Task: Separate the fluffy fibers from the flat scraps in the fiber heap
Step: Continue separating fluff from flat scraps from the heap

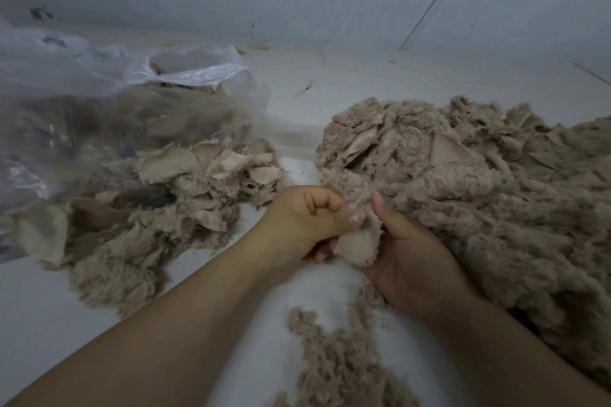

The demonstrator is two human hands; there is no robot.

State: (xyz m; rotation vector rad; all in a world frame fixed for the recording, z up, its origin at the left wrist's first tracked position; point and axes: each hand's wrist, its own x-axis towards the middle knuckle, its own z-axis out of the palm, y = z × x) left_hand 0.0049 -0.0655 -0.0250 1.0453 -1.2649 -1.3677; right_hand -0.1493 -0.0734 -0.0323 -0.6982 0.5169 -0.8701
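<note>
Fiber heap [479,195] R | both hands pinch scrap [355,246] | bag [99,102]: scraps

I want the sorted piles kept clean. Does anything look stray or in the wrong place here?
Yes. A trail of loose fluffy fibers lies on the white surface between the forearms, apart from both piles. The left pile mixes flat scraps with fluffy bits, so it hardly looks sorted.
</note>
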